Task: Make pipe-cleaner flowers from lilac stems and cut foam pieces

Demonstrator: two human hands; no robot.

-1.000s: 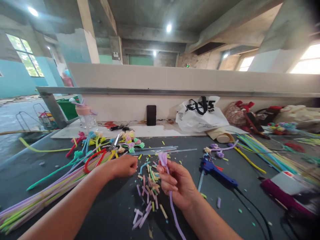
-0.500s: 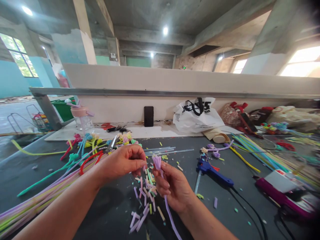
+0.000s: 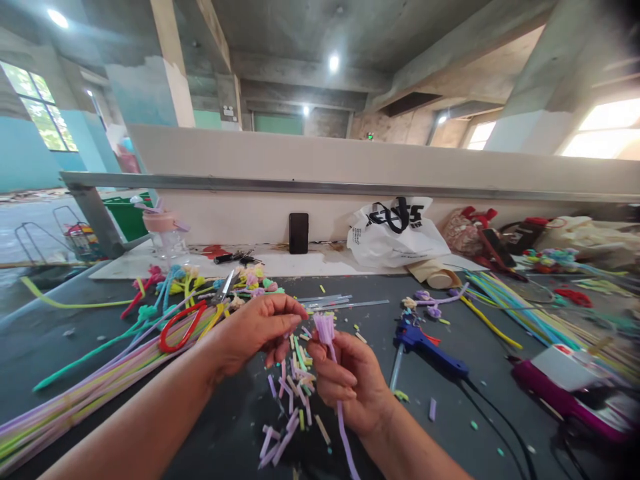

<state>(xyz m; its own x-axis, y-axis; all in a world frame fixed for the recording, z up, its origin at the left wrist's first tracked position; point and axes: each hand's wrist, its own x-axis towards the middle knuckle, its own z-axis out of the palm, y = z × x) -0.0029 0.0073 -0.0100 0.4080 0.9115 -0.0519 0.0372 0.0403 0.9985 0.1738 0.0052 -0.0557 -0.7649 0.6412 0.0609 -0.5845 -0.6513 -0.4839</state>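
Observation:
A lilac pipe-cleaner flower (image 3: pixel 325 328), its short pieces bunched at the top of a long lilac stem, is upright in my right hand (image 3: pixel 353 377), whose fingers are wrapped round it. Just left of the bunch is my left hand (image 3: pixel 265 327), with thumb and forefinger closed in a pinch. Whatever may be between those fingertips is too small to make out. Cut pipe-cleaner pieces (image 3: pixel 290 393) in lilac, pink, yellow and green lie scattered on the dark table below both hands. Red-handled scissors (image 3: pixel 183 330) rest by my left wrist, partly over long pipe cleaners (image 3: pixel 100 383).
Right of my hands lies a blue glue gun (image 3: pixel 435 353) with its cord, near a purple device (image 3: pixel 570 390). Clear glue sticks (image 3: pixel 345 304) lie beyond. A phone (image 3: pixel 299 233), a white bag (image 3: pixel 395 233) and a plastic bottle (image 3: pixel 164 233) stand at the back.
My right hand has shifted slightly right with the lilac bunch, which is turned to show more of its side. My left hand has moved a little right, towards the bunch.

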